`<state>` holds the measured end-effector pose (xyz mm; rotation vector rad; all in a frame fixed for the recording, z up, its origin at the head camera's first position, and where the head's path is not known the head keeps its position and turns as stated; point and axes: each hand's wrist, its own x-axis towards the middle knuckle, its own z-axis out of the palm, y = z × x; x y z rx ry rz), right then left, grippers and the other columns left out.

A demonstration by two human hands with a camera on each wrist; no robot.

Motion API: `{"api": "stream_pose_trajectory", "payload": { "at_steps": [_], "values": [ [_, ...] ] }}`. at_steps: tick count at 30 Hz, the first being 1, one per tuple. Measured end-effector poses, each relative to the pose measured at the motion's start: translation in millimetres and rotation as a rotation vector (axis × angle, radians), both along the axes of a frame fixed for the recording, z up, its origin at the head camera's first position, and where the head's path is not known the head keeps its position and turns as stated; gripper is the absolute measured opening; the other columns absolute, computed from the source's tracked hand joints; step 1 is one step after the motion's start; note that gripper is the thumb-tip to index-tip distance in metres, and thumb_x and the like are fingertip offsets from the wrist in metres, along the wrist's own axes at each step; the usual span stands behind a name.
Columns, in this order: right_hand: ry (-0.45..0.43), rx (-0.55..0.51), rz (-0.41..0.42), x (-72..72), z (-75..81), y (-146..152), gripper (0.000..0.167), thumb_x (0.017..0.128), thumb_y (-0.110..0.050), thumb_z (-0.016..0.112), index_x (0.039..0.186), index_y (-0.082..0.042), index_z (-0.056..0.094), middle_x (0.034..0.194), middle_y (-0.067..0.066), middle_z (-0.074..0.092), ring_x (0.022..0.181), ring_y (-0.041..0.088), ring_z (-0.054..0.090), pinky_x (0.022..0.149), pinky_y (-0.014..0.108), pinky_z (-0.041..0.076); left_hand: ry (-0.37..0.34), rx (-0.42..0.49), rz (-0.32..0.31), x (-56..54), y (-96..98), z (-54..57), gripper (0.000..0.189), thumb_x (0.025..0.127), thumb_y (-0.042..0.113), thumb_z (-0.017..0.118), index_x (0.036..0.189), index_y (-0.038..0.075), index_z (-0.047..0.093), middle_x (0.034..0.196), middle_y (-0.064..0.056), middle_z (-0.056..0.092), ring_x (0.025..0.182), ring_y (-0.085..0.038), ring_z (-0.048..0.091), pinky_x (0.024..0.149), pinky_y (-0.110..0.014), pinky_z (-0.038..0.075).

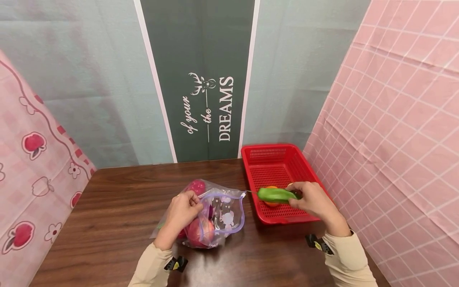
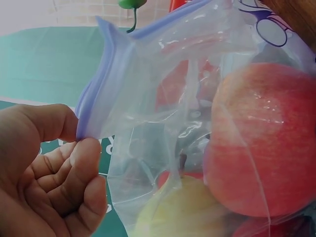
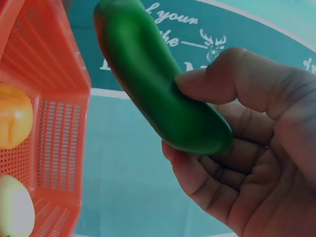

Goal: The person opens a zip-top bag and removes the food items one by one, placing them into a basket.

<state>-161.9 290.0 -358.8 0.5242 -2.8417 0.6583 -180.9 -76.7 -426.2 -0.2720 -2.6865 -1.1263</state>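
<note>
A clear zip bag [image 1: 229, 217] with a purple zip edge lies on the table, its mouth spread toward the right. My left hand [image 1: 182, 211] pinches that zip edge [image 2: 94, 98] between thumb and index finger. Through the plastic show a red apple [image 2: 266, 143], a yellow pear [image 2: 182, 210] and other red pieces. My right hand [image 1: 312, 199] grips a long green pepper [image 1: 274, 195] by its blunt end, thumb on top and fingers beneath. The pepper is held over the red basket, its thin stem pointing left toward the bag's zip slider.
The red plastic basket [image 1: 247, 169] stands right of the bag on the wooden table [image 1: 118, 199]. Inside it lie an orange fruit [image 3: 15, 118] and a pale yellow-green one [image 3: 15, 207]. A pink checked cloth [image 1: 401, 131] borders the right side, and a green printed curtain [image 1: 201, 48] hangs behind.
</note>
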Motion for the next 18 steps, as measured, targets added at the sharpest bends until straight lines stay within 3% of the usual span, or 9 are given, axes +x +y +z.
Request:
{"api": "stream_pose_trajectory", "payload": {
  "at_steps": [6, 18],
  "values": [
    [0.006, -0.003, -0.043, -13.6, -7.3, 5, 0.023, 0.068, -0.005, 0.071, 0.09, -0.003, 0.069, 0.071, -0.002, 0.062, 0.061, 0.012, 0.053, 0.056, 0.032, 0.044, 0.003, 0.01, 0.009, -3.1, 0.3, -1.2, 0.014, 0.069, 0.01, 0.069, 0.065, 0.014, 0.056, 0.055, 0.007, 0.05, 0.053, -0.01, 0.046, 0.05, -0.029, 0.038],
    [-0.018, -0.014, -0.235, -43.9, -21.1, 3, 0.025, 0.07, -0.01, 0.07, 0.092, 0.003, 0.068, 0.074, 0.009, 0.063, 0.063, 0.025, 0.053, 0.06, 0.04, 0.043, -0.013, 0.037, 0.025, -9.7, 1.4, -5.4, 0.013, 0.069, 0.011, 0.068, 0.065, 0.014, 0.056, 0.056, 0.006, 0.051, 0.053, -0.011, 0.046, 0.049, -0.029, 0.038]
  ]
}}
